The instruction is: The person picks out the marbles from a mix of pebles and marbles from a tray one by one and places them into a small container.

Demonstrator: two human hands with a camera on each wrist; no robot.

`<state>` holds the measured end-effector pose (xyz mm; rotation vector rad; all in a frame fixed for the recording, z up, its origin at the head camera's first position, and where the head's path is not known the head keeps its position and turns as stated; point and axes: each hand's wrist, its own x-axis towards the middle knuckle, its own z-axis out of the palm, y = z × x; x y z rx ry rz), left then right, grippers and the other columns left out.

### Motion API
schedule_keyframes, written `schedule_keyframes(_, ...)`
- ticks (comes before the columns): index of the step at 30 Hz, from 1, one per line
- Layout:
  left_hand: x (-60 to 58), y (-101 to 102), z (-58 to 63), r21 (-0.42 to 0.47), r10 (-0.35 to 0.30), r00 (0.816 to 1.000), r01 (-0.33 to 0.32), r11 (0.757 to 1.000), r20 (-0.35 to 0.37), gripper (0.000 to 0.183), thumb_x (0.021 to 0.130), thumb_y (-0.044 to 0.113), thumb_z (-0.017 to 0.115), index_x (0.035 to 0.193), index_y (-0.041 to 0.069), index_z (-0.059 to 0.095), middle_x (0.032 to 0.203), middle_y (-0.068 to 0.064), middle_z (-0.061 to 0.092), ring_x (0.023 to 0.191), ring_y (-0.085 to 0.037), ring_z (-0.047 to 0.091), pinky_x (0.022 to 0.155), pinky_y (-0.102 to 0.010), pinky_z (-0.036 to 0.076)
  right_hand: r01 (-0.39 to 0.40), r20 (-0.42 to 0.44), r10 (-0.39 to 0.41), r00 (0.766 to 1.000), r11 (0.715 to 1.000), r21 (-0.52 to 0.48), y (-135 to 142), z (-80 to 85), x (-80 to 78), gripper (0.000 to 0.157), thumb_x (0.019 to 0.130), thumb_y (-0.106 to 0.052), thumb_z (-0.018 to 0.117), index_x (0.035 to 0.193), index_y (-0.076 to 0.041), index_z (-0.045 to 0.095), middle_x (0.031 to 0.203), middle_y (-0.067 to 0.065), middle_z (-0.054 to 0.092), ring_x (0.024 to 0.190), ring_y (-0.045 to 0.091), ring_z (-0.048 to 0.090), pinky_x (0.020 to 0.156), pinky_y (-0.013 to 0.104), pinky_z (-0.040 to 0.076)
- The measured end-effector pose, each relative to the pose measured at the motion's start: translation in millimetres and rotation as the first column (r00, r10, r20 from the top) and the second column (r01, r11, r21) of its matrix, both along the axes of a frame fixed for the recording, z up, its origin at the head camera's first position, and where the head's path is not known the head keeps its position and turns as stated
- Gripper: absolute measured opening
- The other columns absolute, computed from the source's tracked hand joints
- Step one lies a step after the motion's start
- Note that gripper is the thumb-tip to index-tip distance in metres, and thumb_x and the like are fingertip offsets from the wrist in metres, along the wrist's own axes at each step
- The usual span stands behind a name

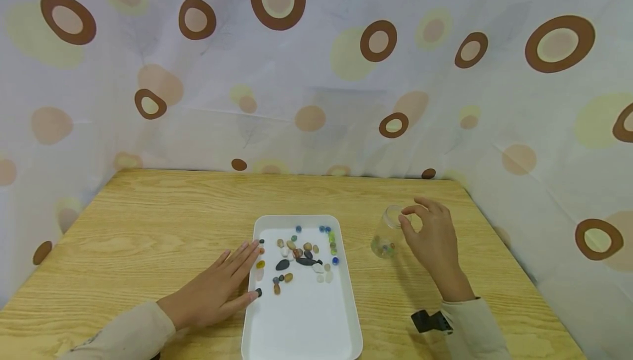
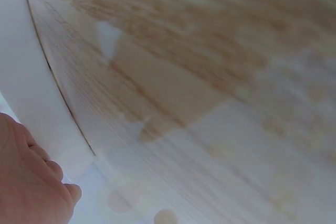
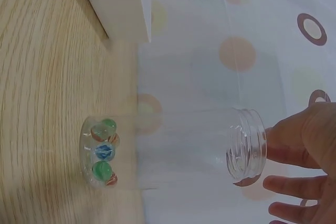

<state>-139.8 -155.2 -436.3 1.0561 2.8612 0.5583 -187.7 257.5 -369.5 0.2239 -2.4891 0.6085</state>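
My left hand (image 1: 212, 294) lies flat at the left side of a white tray (image 1: 306, 324), its straight fingers touching the rim. Inside, many small coloured stones (image 1: 306, 261) and glass beads lie scattered over the tray's far half. In the left wrist view, part of the left hand (image 2: 31, 182) shows against the tray's white wall. To the tray's right stands a clear jar (image 1: 388, 233) with a threaded mouth. My right hand (image 1: 432, 239) pinches at its rim with thumb and forefinger, the other fingers loosely extended. Several glass marbles (image 3: 104, 152) rest at the jar's bottom.
The wooden table (image 1: 163, 206) carries both tray and jar. A patterned curtain (image 1: 316, 145) closes it in at the back and on both sides. A black strap (image 1: 430, 321) hangs by the right sleeve.
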Motion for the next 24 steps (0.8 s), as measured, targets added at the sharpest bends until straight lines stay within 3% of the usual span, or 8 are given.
schedule_keyframes(8, -0.4, 0, 0.6, -0.005, -0.004, 1.0, 0.004, 1.0, -0.002, 0.076, 0.1, 0.052, 0.038, 0.155, 0.007, 0.01, 0.162, -0.006, 0.007, 0.147, -0.026, 0.009, 0.115, -0.052, 0.012, -0.108, -0.07, 0.109, 0.992, 0.994, 0.017, -13, -1.0, -2.9, 0.018, 0.085, -0.008, 0.072, 0.1, 0.001, 0.07, 0.127, 0.022, 0.055, 0.123, 0.044, 0.042, 0.093, 0.06, 0.042)
schedule_keyframes(15, -1.7, 0, -0.8, -0.012, -0.005, 1.0, 0.005, 1.0, -0.004, 0.077, 0.1, 0.053, 0.037, 0.155, 0.007, 0.01, 0.162, -0.006, 0.007, 0.148, -0.025, 0.008, 0.116, -0.053, 0.013, -0.264, -0.174, 0.294, 0.94, 0.949, 0.175, -33, -7.0, -2.5, 0.016, 0.077, -0.008, 0.08, 0.091, -0.005, 0.072, 0.123, 0.02, 0.059, 0.123, 0.043, 0.045, 0.097, 0.059, 0.042)
schedule_keyframes(20, -1.9, 0, -1.0, -0.012, -0.006, 1.0, 0.006, 1.0, -0.016, 0.077, 0.1, 0.053, 0.038, 0.154, 0.006, 0.011, 0.162, -0.007, 0.007, 0.147, -0.026, 0.009, 0.115, -0.054, 0.014, -0.351, -0.121, 0.387, 0.914, 0.905, 0.239, -52, -12.4, 1.7, 0.016, 0.076, -0.011, 0.081, 0.089, -0.009, 0.073, 0.123, 0.017, 0.06, 0.124, 0.04, 0.045, 0.098, 0.055, 0.044)
schedule_keyframes(24, -1.3, 0, -0.5, -0.005, -0.005, 1.0, 0.005, 1.0, -0.011, 0.077, 0.1, 0.053, 0.038, 0.155, 0.007, 0.011, 0.162, -0.006, 0.007, 0.147, -0.026, 0.009, 0.116, -0.051, 0.011, -0.368, -0.05, 0.393, 0.918, 0.894, 0.255, -63, -20.1, 4.0, 0.014, 0.077, -0.013, 0.08, 0.089, -0.013, 0.073, 0.126, 0.014, 0.059, 0.126, 0.039, 0.045, 0.098, 0.053, 0.044)
